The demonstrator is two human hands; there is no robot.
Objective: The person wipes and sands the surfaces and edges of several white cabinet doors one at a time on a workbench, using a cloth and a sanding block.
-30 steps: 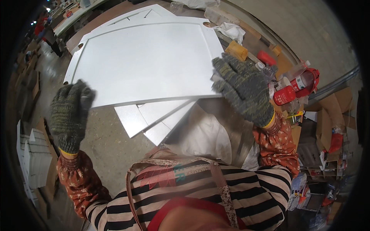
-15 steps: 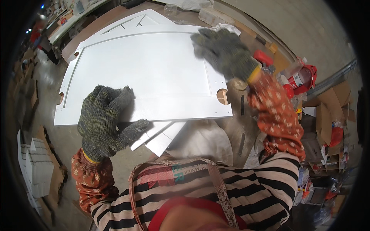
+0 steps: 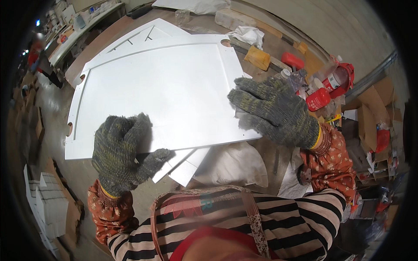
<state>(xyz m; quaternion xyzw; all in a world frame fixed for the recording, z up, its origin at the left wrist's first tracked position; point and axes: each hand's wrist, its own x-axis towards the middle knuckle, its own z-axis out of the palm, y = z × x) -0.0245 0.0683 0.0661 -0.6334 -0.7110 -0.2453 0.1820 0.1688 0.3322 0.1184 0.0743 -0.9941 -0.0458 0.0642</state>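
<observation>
A white panel [image 3: 152, 91] with a raised frame border and rounded cutouts at its edges lies in front of me. My left hand [image 3: 119, 152], in a dark grey-green knit glove, holds its near edge left of the middle, fingers over the top and thumb at the edge. My right hand [image 3: 274, 111], gloved alike, lies with fingers stretched over the panel's right edge, hiding the near right cutout. Another white panel [image 3: 156, 30] with dark slots shows beyond the far edge. White strips [image 3: 191, 167] stick out beneath the near edge.
To the right are red bottles [image 3: 318, 99], a yellow block [image 3: 257, 58], a white cloth [image 3: 247, 36] and cardboard boxes [image 3: 374, 117]. A white sack [image 3: 235, 165] sits below the panel. Stacked white boards [image 3: 50, 204] stand at lower left. A person [image 3: 43, 65] is far left.
My right hand has come from the far right corner down the right edge toward me, uncovering the far cutout. My left hand keeps its place on the near edge. The whole view has shifted slightly.
</observation>
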